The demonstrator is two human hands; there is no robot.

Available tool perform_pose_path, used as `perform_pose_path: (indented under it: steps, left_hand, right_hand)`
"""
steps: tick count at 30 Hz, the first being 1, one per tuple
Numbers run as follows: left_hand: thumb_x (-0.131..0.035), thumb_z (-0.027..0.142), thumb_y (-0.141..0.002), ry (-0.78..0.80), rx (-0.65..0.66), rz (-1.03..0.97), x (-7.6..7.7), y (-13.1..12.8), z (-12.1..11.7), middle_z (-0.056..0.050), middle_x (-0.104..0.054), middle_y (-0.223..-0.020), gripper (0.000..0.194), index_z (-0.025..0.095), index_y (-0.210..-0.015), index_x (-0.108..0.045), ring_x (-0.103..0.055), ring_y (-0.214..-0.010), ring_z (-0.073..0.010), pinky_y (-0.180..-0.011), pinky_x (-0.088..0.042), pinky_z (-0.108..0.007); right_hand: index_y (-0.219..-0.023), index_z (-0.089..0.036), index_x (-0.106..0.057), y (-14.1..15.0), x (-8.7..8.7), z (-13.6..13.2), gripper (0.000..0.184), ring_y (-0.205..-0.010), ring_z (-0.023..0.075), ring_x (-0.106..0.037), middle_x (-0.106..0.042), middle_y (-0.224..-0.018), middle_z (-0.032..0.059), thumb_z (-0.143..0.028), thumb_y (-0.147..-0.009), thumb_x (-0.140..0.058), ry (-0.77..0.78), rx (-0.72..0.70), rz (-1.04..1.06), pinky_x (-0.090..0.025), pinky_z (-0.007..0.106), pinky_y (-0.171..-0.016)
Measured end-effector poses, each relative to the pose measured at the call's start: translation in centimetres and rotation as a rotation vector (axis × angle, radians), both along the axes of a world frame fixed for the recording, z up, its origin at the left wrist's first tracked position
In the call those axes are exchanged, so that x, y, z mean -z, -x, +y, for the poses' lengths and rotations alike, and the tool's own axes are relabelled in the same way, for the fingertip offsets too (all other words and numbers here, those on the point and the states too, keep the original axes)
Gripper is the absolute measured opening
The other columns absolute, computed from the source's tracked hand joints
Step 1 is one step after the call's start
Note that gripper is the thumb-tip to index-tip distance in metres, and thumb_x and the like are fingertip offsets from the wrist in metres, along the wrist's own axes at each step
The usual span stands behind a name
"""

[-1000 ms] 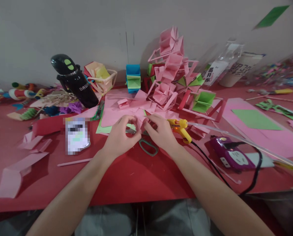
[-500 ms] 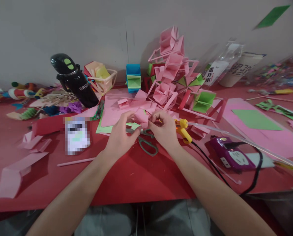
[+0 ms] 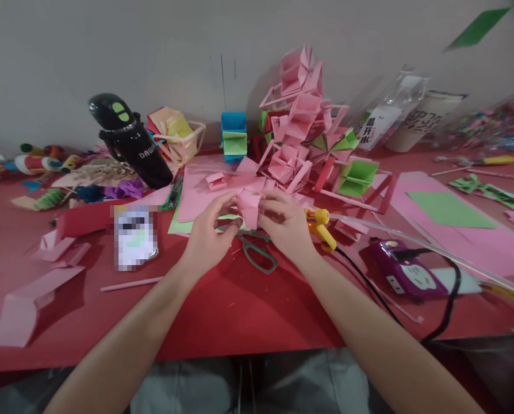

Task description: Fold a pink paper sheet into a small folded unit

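Note:
A small folded piece of pink paper (image 3: pixel 250 208) is held up between both hands, over the scissors. My left hand (image 3: pixel 209 233) grips its left edge with the fingertips, the thumb bent below. On the other side, my right hand (image 3: pixel 287 221) pinches the right edge; some of its fingers are hidden behind the paper. Grey-handled scissors (image 3: pixel 260 257) lie on the red table (image 3: pixel 257 310) just under the hands. Right of my right hand rests a yellow glue gun (image 3: pixel 321 227) with a black cord.
Behind the hands stands a stack of pink folded-paper boxes (image 3: pixel 302 118). A black bottle (image 3: pixel 131 141) leans at the back left, near a phone (image 3: pixel 135 237). A purple power strip (image 3: pixel 406 270) sits at the right, beside pink and green paper sheets (image 3: pixel 451 210).
The pink paper has been turned, so a flat flap now hangs down toward me. My right hand's fingers have shifted along its right side. The things on the table stay put.

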State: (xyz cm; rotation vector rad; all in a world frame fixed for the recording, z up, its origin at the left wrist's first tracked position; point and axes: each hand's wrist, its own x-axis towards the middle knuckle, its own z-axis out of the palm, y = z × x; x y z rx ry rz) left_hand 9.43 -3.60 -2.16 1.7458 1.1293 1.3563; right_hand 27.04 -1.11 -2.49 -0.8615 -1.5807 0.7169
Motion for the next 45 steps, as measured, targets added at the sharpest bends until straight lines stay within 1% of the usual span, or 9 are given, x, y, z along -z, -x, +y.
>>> perform_pose_path:
  steps: [5,11,15,19,23,27,32,38,45]
  left_hand:
    - [-0.064,0.016,-0.087,0.046,0.086,-0.047,-0.4,0.1,-0.1,-0.009,-0.064,-0.128,0.043,0.023,-0.129,-0.058,-0.065,-0.116,-0.0226,-0.097,-0.056,-0.039]
    - [-0.069,0.02,-0.084,0.148,0.154,-0.123,-0.8,0.2,-0.1,-0.009,-0.066,-0.127,0.04,0.023,-0.123,-0.063,-0.063,-0.119,-0.025,-0.1,-0.053,-0.041]
    - [-0.07,0.032,-0.086,0.284,0.159,-0.346,-1.5,0.2,0.1,-0.007,-0.069,-0.115,0.022,0.021,-0.106,-0.07,-0.065,-0.108,-0.0229,-0.091,-0.055,-0.038]
    - [-0.073,0.036,-0.083,0.449,0.136,-0.488,-1.9,-0.1,0.0,-0.006,-0.069,-0.101,0.022,0.017,-0.092,-0.069,-0.066,-0.09,-0.0175,-0.083,-0.056,-0.033]
    - [-0.078,0.032,-0.079,0.553,0.205,-0.536,-1.6,-0.4,0.0,-0.003,-0.068,-0.087,0.023,0.014,-0.091,-0.068,-0.066,-0.08,-0.014,-0.082,-0.054,-0.03]
    - [-0.079,0.027,-0.076,0.638,0.229,-0.583,-1.6,-0.4,0.0,-0.003,-0.068,-0.084,0.025,0.014,-0.094,-0.067,-0.066,-0.078,-0.014,-0.078,-0.054,-0.029]
    - [-0.08,0.02,-0.072,0.648,0.231,-0.62,-2.0,-0.2,0.1,-0.005,-0.069,-0.091,0.028,0.014,-0.096,-0.066,-0.066,-0.081,-0.0144,-0.078,-0.054,-0.029]
    - [-0.079,0.019,-0.07,0.582,0.227,-0.645,-1.7,-0.2,0.3,-0.006,-0.069,-0.101,0.03,0.016,-0.098,-0.067,-0.065,-0.081,-0.0143,-0.073,-0.054,-0.029]
    - [-0.076,0.024,-0.072,0.628,0.253,-0.616,-2.1,0.0,0.3,-0.006,-0.07,-0.092,0.024,0.016,-0.095,-0.07,-0.064,-0.074,-0.0137,-0.068,-0.052,-0.027]
  right_hand:
    - [-0.072,-0.021,-0.069,-0.2,-0.6,-0.3,0.02,-0.095,0.0198,-0.064,-0.066,-0.094,0.0041,-0.009,-0.081,-0.055,0.001,-0.035,-0.11,-0.051,0.037,-0.089]
    - [-0.088,-0.022,-0.069,-0.4,-0.8,-0.4,0.033,-0.112,0.0216,-0.061,-0.065,-0.112,0.0066,0.0,-0.077,-0.048,-0.082,-0.096,-0.225,-0.047,0.041,-0.1]
    - [-0.078,-0.022,-0.067,-0.4,-0.5,-0.2,0.025,-0.112,0.0238,-0.061,-0.064,-0.116,0.0077,-0.001,-0.077,-0.053,-0.171,-0.062,-0.262,-0.048,0.044,-0.098]
    - [-0.07,-0.021,-0.066,-0.3,-0.1,-0.1,0.022,-0.115,0.026,-0.06,-0.063,-0.121,0.0094,-0.004,-0.079,-0.056,-0.28,-0.071,-0.298,-0.05,0.045,-0.094]
    - [-0.068,-0.021,-0.066,-0.2,0.0,-0.1,0.022,-0.112,0.0252,-0.06,-0.063,-0.122,0.0078,-0.008,-0.083,-0.057,-0.3,-0.065,-0.344,-0.05,0.046,-0.093]
    - [-0.068,-0.023,-0.067,-0.3,-0.1,-0.1,0.021,-0.115,0.0262,-0.057,-0.063,-0.124,0.006,-0.009,-0.082,-0.06,-0.294,-0.06,-0.386,-0.049,0.048,-0.096]
    - [-0.067,-0.022,-0.066,-0.2,0.0,-0.2,0.02,-0.116,0.0258,-0.058,-0.063,-0.124,0.0077,-0.01,-0.082,-0.061,-0.305,-0.055,-0.351,-0.049,0.048,-0.096]
    - [-0.066,-0.021,-0.061,0.0,-0.6,-0.6,0.021,-0.114,0.0236,-0.061,-0.063,-0.124,0.0079,-0.01,-0.084,-0.058,-0.206,-0.074,-0.285,-0.051,0.046,-0.095]
    - [-0.077,-0.022,-0.067,-0.1,-1.0,-0.8,0.01,-0.118,0.0249,-0.059,-0.061,-0.129,0.0088,-0.015,-0.084,-0.065,-0.177,-0.11,-0.271,-0.048,0.047,-0.102]
